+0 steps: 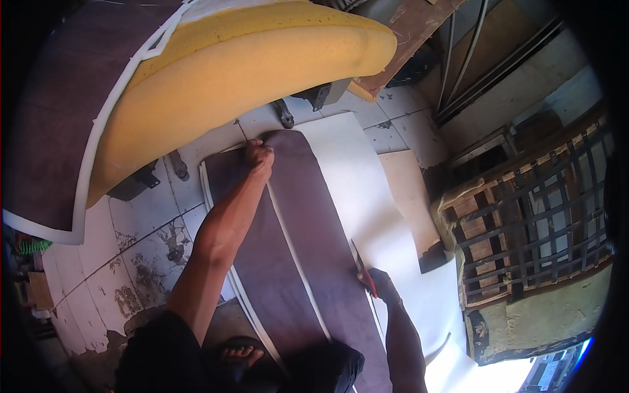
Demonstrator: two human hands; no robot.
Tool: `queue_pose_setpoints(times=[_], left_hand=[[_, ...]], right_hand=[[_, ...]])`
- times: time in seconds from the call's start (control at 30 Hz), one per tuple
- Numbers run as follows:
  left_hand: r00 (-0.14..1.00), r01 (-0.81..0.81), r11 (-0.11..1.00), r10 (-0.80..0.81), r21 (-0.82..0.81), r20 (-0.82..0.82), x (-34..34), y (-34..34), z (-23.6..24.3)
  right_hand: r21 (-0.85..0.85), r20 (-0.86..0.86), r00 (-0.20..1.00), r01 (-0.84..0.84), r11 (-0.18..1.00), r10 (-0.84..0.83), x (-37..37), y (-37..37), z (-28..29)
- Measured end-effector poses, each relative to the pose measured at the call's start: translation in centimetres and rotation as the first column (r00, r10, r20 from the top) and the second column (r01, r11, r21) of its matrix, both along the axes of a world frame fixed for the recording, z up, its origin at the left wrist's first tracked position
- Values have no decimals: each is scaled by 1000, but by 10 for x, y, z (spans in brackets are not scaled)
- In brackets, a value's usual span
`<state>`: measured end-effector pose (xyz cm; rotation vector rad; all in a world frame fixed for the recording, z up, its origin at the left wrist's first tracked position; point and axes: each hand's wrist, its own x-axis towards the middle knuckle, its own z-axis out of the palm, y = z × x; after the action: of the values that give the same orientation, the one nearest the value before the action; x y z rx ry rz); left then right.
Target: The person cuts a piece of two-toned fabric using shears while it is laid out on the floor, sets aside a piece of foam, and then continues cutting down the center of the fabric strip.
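Dark brown upholstery material [304, 190] with pale seam-like strips lies lengthwise in front of me, its lower part near my knee. My left hand [260, 154] is closed on its far end, the fingers bunching the edge. At the right edge of the brown piece, my right hand [381, 285] grips scissors [370, 284] with red handles. Their narrow blades point away from me, along the line where the brown meets a white sheet [354, 157]. This sheet spreads under and to the right of the brown material. Whether the blades are parted is too small to tell.
A large yellow foam cushion [255, 72] with brown, white-edged covering [56, 124] fills the far left. To the right stands a wooden frame with woven dark straps [524, 219]. Tan board [409, 190] lies beside the white sheet. The floor has worn white tiles [144, 203].
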<state>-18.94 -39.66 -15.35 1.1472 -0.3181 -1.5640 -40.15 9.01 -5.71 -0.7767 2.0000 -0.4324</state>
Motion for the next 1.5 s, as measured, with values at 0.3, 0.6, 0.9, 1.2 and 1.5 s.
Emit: queue_pose_setpoints(times=[0.3, 0.6, 0.9, 1.2, 1.5], left_hand=[[965, 220, 902, -144, -373, 221, 15, -2, 13], [433, 474, 868, -83, -149, 897, 23, 6, 20], [-433, 778, 558, 144, 288, 890, -13, 121, 56], [-487, 763, 550, 146, 338, 861, -16, 101, 43], [-504, 785, 506, 188, 357, 843, -13, 61, 44]], right_hand=[[-125, 234, 969, 110, 986, -78, -14, 9, -14], [-169, 113, 994, 21, 985, -2, -18, 11, -27], [-237, 241, 970, 57, 970, 2, -23, -2, -2], [-57, 170, 979, -100, 993, 108, -27, -37, 12], [-45, 97, 992, -76, 996, 80, -18, -78, 16]])
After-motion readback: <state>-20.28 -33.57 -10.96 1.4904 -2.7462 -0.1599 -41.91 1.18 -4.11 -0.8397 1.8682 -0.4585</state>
